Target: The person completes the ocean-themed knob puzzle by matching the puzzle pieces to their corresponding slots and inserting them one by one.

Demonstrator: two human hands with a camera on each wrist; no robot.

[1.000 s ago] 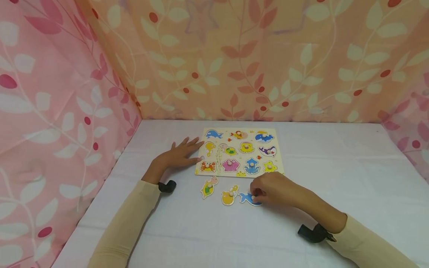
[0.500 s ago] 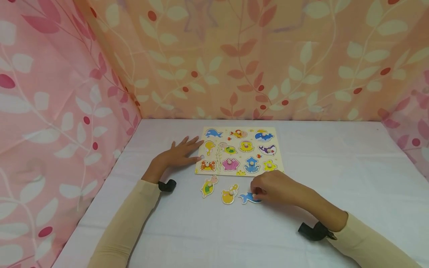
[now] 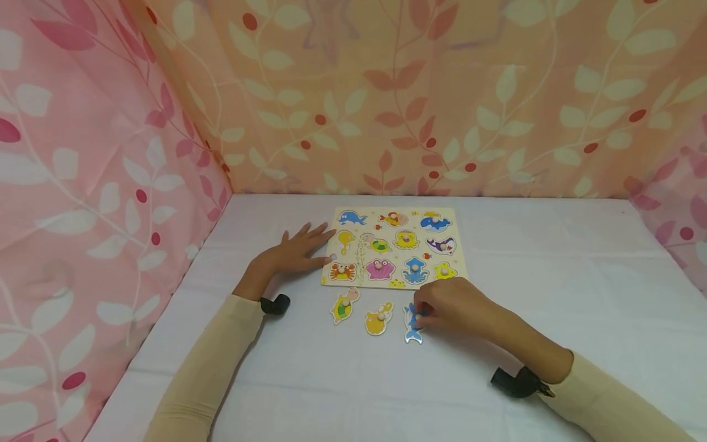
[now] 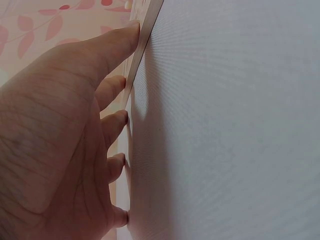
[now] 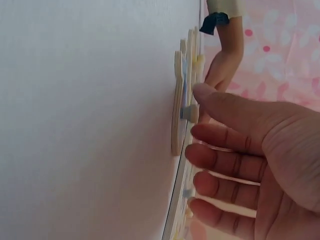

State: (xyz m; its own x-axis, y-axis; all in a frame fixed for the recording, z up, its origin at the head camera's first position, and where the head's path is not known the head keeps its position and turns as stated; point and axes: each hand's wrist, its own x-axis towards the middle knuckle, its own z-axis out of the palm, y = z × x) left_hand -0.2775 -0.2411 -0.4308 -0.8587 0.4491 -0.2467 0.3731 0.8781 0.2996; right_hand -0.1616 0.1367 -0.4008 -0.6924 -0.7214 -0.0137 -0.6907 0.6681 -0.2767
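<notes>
Thumb and index finger of my right hand (image 3: 455, 307) pinch the knob of a blue dolphin puzzle piece (image 3: 411, 331), its tail toward me. In the right wrist view the knob (image 5: 190, 114) sits between thumb and index fingertips, the other fingers loosely bent. My left hand (image 3: 295, 253) lies spread at the left edge of a wooden peg puzzle board (image 3: 371, 212), fingertips right at the rim. A yellow seahorse piece (image 3: 375, 324) and a green-and-yellow turtle piece (image 3: 342, 310) lie in front of the board. The dolphin's head is hidden behind my right hand.
Knobbed pieces such as the crab (image 3: 342, 271), pink shell (image 3: 380, 269) and blue squid (image 3: 415, 271) sit in the board. A white cloth (image 3: 552, 264) covers the table. Patterned curtains (image 3: 331, 92) stand behind and at the sides.
The dolphin piece has turned under my right hand, its tail swinging from the left round toward me. My left hand keeps its place at the board.
</notes>
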